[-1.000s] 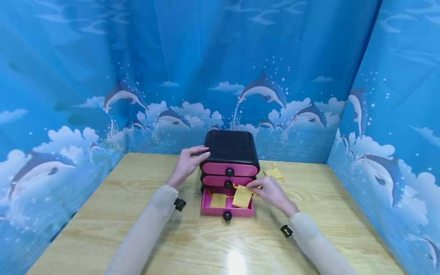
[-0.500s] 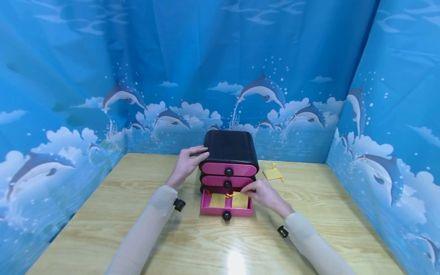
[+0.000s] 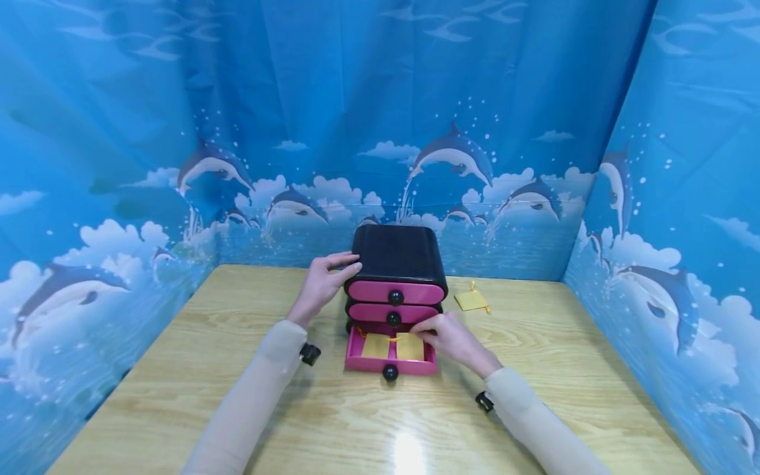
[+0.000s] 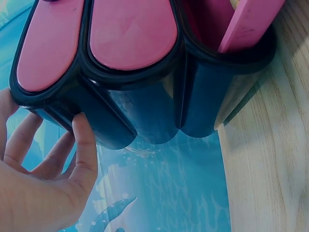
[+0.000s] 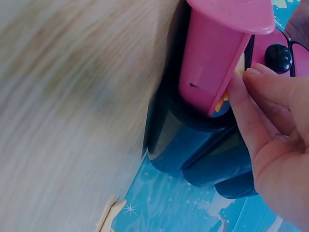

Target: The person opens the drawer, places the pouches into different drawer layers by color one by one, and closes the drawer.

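A small black drawer cabinet with pink drawer fronts stands on the table. Its bottom drawer is pulled out and holds two flat yellow drawstring pouches side by side, a left pouch and a right pouch. My left hand touches the cabinet's upper left edge, fingers spread; in the left wrist view the thumb presses its side. At the drawer's right side my right hand pinches the right pouch near its top edge. In the right wrist view the drawer wall hides most of that pouch.
Another yellow pouch lies on the table behind and right of my right hand. The wooden table ends at a blue dolphin-print curtain at the back and sides. Black round knobs stick out from the drawers.
My right hand has moved left and lowered the right pouch from a tilted position until it lies in the drawer beside the other one. My left hand stays at the cabinet.
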Action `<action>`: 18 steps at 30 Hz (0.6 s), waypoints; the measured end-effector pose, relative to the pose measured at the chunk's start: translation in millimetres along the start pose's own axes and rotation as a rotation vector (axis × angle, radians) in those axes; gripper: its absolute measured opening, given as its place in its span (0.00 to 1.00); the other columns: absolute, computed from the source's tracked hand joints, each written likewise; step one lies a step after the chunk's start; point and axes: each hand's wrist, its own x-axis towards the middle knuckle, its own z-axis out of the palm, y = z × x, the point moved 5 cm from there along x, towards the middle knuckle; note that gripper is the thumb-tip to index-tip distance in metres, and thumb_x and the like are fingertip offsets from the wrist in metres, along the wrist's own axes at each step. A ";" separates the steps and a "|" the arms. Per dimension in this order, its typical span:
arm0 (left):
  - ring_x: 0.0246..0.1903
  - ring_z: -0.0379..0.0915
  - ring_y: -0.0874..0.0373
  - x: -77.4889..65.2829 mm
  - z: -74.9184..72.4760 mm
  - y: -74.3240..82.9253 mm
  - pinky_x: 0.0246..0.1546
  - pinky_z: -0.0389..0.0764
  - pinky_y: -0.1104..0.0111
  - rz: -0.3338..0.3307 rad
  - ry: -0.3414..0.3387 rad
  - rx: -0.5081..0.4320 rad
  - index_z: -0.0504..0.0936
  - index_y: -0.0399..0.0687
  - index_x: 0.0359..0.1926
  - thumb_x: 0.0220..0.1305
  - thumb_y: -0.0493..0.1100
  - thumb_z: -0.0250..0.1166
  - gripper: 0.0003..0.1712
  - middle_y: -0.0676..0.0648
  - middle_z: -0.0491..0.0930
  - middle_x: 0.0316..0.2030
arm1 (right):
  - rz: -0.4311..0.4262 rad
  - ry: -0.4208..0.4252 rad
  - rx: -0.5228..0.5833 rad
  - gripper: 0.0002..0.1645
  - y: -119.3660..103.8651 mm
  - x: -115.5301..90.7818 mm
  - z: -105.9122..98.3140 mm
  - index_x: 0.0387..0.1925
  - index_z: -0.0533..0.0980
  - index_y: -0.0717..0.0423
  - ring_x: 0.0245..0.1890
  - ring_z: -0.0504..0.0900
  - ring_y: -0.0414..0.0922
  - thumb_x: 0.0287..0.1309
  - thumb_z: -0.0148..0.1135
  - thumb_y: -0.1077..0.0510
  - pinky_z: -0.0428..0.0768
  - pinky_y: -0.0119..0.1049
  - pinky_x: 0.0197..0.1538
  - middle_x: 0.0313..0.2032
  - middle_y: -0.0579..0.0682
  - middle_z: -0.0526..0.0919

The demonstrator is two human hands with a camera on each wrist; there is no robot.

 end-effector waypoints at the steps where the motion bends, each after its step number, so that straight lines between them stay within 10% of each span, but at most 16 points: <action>1: 0.72 0.55 0.50 0.1 0.1 -0.1 0.66 0.68 0.48 0.002 0.001 0.000 0.81 0.58 0.58 0.62 0.60 0.67 0.26 0.49 0.68 0.69 | 0.001 0.002 0.002 0.09 0.3 -0.4 -0.2 0.40 0.88 0.52 0.38 0.87 0.40 0.58 0.67 0.65 0.83 0.28 0.41 0.38 0.48 0.90; 18: 0.72 0.56 0.50 0.3 1.2 0.7 0.66 0.68 0.49 0.012 0.010 0.000 0.81 0.57 0.58 0.63 0.58 0.66 0.25 0.48 0.68 0.69 | -0.057 0.012 0.062 0.09 6.9 -5.4 -7.1 0.39 0.87 0.57 0.38 0.87 0.43 0.58 0.65 0.68 0.83 0.28 0.40 0.37 0.49 0.90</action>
